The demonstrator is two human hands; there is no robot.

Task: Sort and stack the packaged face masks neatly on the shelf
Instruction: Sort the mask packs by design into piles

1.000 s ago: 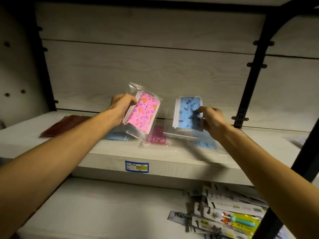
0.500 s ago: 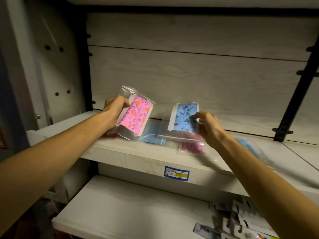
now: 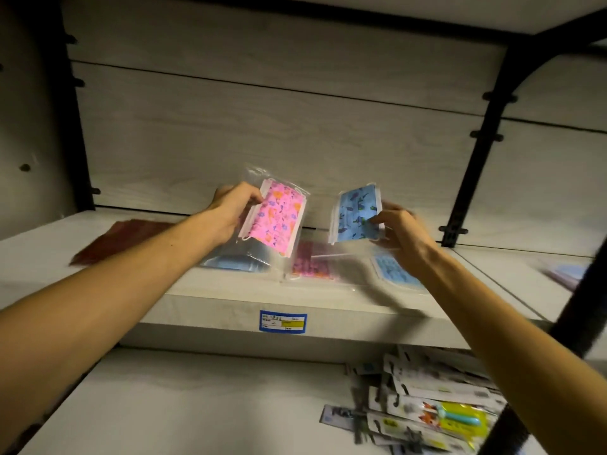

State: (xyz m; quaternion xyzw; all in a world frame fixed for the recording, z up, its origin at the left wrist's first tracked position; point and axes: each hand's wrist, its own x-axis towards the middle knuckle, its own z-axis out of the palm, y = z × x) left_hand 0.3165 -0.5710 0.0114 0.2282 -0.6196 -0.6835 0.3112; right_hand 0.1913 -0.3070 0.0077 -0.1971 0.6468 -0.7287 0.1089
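Observation:
My left hand grips a clear pack of pink patterned masks by its left edge, held upright above the shelf. My right hand pinches a pack of blue patterned masks by its right edge, also upright. Flat on the shelf below them lie a plain blue pack, a pink pack and a blue patterned pack. A dark red pack lies at the left.
A price label is stuck on the shelf's front edge. The lower shelf carries a heap of carded items at the right. Black uprights flank the bay. Another pack lies blurred at far right.
Both hands still hold the same two packs, raised slightly. The view swung left and then back, and the dark red pack is in sight again.

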